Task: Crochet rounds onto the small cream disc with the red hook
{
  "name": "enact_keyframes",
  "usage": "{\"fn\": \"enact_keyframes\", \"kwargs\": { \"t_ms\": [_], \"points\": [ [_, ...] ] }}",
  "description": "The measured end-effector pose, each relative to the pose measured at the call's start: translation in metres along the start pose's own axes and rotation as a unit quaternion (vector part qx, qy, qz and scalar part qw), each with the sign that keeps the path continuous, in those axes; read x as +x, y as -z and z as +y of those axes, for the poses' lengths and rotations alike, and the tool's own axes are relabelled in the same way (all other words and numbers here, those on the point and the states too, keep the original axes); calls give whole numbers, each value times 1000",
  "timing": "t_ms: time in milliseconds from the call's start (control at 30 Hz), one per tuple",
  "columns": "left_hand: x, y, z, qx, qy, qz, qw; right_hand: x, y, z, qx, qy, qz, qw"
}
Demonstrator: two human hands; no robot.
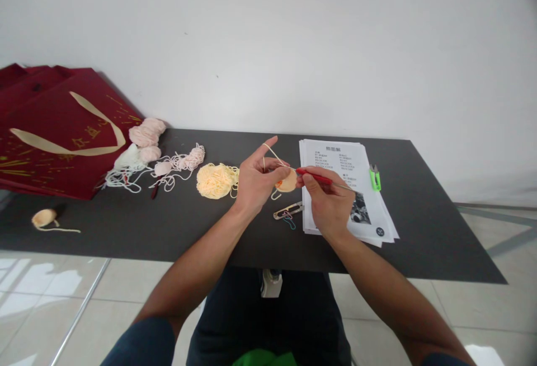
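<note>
My left hand (pixel 259 183) pinches a small round crochet piece (pixel 287 183) in pale yellow, with a strand of yarn (pixel 273 154) looped over its raised index finger. In my right hand (pixel 331 202) is a crochet hook (pixel 315 176) with a red handle, its tip end pointing at the piece and a metal shaft sticking out to the right. Hook and piece meet between the two hands; the stitch itself is too small to make out. Left of my left hand lies a yellow yarn ball (pixel 215 181).
Printed sheets (pixel 331 153) lie under my right hand, with green thread snips (pixel 375 178) on their right edge. Metal snips (pixel 287 210) and a teal stitch marker (pixel 289 222) are nearby. Leftward are pink yarn (pixel 147 132), a small crocheted piece (pixel 43 218) and a red gift bag (pixel 54 114).
</note>
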State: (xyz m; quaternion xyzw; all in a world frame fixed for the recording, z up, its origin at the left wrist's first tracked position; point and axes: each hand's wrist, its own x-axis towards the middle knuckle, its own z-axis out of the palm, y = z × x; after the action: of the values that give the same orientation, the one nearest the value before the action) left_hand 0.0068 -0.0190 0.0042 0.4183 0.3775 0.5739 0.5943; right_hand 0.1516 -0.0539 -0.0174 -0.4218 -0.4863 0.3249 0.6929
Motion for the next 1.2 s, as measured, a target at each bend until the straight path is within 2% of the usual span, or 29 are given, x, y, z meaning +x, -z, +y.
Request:
{"fn": "enact_keyframes", "kwargs": {
  "t_ms": [133, 200, 267, 333, 367, 467, 533, 633, 767, 967, 1200],
  "points": [
    [0, 0, 1, -82, 55, 0, 995, -5, 4, -2, -114, 205, -34, 972],
    [0, 0, 3, -114, 70, 7, 991, -5, 7, -1, -146, 253, -65, 954],
    [0, -1, 5, -134, 78, 13, 988, -6, 8, 2, -152, 266, -80, 949],
    [0, -1, 8, -142, 82, 10, 986, -5, 7, 5, -116, 238, -73, 962],
    [0, -1, 9, -142, 83, 6, 986, -4, 7, 7, -84, 202, -68, 973],
    [0, 0, 12, -133, 90, -3, 987, 0, 4, 12, 50, 45, -47, 997],
    [0, 1, 12, -128, 96, -4, 987, 5, 2, 12, 133, -48, -34, 989],
    [-1, 1, 11, -122, 96, -7, 988, 12, 1, 8, 193, -114, -30, 974],
    [-1, 1, 10, -104, 90, -10, 990, 18, 4, 1, 216, -117, -31, 969],
    [0, 3, 11, -84, 77, -17, 993, 24, 11, 3, 191, -66, -36, 979],
    [-3, 0, 9, -53, -3, 5, 999, 15, 9, 4, 106, -9, -6, 994]
  ]
}}
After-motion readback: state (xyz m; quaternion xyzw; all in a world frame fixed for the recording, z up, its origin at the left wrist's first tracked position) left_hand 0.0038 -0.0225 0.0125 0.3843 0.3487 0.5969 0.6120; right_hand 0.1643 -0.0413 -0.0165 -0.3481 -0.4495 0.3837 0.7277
